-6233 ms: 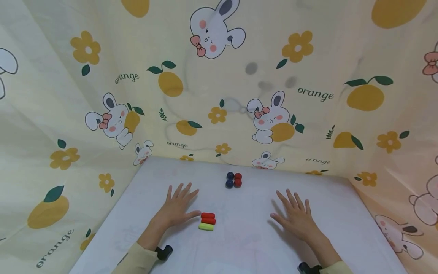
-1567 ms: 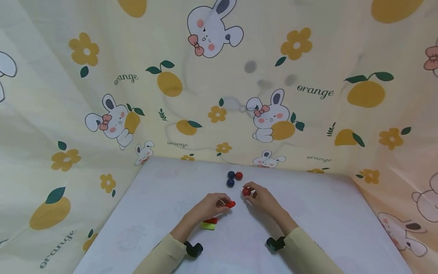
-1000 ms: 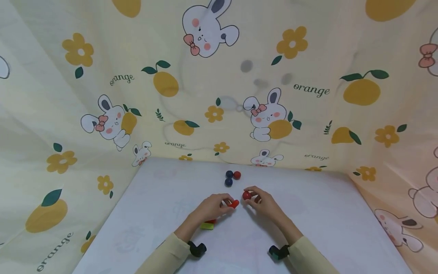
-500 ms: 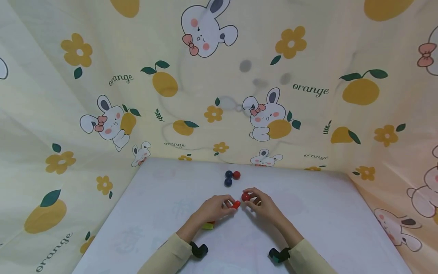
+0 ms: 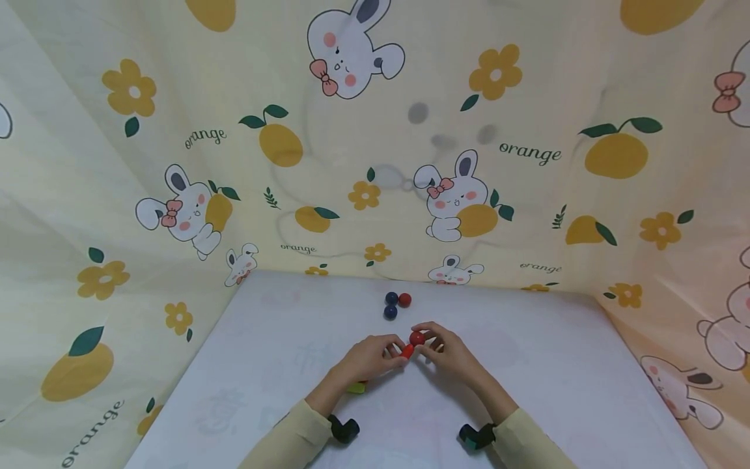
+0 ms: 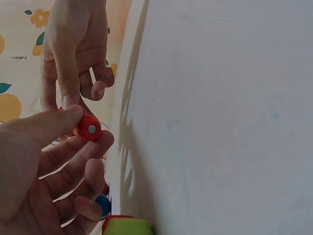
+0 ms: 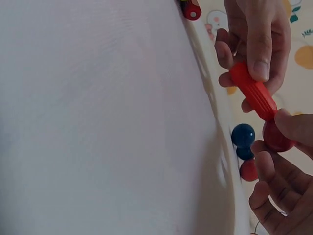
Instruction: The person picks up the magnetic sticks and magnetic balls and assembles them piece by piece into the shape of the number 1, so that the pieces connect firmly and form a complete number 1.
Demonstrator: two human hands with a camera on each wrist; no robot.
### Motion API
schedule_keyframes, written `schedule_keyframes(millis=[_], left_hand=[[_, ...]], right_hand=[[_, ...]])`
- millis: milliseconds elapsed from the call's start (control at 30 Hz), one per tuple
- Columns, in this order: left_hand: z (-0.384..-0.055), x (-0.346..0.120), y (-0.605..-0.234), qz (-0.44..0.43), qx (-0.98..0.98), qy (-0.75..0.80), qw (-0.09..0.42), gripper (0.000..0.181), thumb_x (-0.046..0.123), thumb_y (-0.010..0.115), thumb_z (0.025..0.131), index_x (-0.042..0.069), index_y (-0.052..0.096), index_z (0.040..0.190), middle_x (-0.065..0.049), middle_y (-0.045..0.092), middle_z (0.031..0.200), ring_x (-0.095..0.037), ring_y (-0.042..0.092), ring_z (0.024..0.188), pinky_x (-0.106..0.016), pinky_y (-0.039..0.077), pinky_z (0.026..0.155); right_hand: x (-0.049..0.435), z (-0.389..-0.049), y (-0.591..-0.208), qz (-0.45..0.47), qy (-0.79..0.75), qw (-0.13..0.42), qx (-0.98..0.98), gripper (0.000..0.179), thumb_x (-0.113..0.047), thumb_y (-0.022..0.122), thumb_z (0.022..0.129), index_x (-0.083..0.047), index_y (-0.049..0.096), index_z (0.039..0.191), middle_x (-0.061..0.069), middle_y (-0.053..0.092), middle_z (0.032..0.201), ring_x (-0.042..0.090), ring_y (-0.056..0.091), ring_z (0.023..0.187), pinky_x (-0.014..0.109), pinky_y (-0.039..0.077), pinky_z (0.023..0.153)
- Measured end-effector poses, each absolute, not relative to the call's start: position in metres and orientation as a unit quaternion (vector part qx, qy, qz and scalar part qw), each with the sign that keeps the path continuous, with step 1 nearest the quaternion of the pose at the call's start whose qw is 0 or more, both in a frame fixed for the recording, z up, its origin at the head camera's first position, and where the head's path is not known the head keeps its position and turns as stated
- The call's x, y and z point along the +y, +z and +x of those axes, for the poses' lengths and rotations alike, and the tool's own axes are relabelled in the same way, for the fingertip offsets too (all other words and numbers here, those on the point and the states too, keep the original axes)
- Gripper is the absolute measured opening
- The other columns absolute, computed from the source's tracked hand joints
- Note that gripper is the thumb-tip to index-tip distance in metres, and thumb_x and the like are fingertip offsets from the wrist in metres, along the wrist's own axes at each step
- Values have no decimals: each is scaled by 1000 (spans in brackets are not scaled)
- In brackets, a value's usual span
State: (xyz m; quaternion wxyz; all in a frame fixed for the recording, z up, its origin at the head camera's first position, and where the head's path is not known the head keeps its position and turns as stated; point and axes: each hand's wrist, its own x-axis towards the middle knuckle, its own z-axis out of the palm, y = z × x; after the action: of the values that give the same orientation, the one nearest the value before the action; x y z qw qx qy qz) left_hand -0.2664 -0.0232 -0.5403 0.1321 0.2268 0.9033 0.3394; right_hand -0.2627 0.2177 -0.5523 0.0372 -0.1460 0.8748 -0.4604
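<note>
My left hand (image 5: pixel 368 355) pinches a red ribbed rod (image 7: pixel 254 90) between thumb and fingers. In the left wrist view a small silver disc shows on the rod's end. My right hand (image 5: pixel 450 352) pinches a glossy red ball (image 5: pixel 416 339) between thumb and fingertips. The rod's far end meets the ball in the right wrist view, just under the right thumb. Both pieces are held above the white tabletop, near its middle. Fingers cover part of each piece.
Two dark blue balls (image 5: pixel 390 312) and another red ball (image 5: pixel 405 300) sit together farther back on the white table (image 5: pixel 527 365). Under the left forearm lie a yellow-green rod (image 5: pixel 357 387) and a second red rod (image 7: pixel 191 11), mostly hidden in the head view. A printed curtain stands behind.
Both hands were open and spread at first; they have since picked up a red rod and a red ball. Over the last second the two pieces have come together.
</note>
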Motion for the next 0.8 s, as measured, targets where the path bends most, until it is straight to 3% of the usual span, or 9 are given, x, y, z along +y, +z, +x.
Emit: schedule_keyframes(millis=[300,567,800], left_hand=[[-266,-21,-543,221,904,343,124,25,36,78,100,22,74,120,12,70,90,-7,61,80,-30,52,75],[-264,-17,-544,204,903,357,124,23,37,79,99,22,74,116,11,72,91,-8,62,82,-33,52,77],[-262,-14,-543,179,901,373,132,23,37,80,99,22,74,115,10,73,92,-10,63,84,-36,54,81]], right_hand=[[216,-264,-554,-158,-476,38,864,43,-14,77,100,-19,64,141,11,73,121,19,66,86,29,56,74],[215,-266,-560,-135,-536,72,830,46,-18,75,103,-12,60,146,17,69,126,25,67,88,30,57,66],[218,-269,-561,-125,-543,87,825,45,-23,73,105,-12,60,147,14,72,111,24,65,81,29,54,65]])
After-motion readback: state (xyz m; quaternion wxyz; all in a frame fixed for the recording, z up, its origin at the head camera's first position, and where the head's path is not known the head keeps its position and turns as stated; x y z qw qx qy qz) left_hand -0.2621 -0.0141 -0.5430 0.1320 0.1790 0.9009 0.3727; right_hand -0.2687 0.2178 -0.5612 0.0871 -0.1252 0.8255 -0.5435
